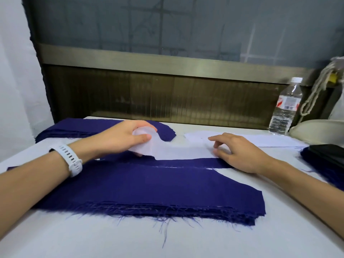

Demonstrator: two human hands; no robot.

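At 6 o'clock the white table (111, 241) lies bare. On it sits a stack of navy fabric pieces (149, 189), with its frayed edge and loose threads facing the person. The left forearm crosses the stack from 8 o'clock, with a white watch (71, 159) on the wrist. A white strip (178, 151) lies along the stack's far edge, near the centre. The left hand (121, 138) grasps the strip's left end, fingers curled round it with the thumb on top. At 3 o'clock the right hand (242, 155) grips nothing, and its bent fingertips rest on the strip's right end. Further off, a second navy pile (74, 127) lies at 10 o'clock. A clear water bottle (285, 107) stands at 2 o'clock.
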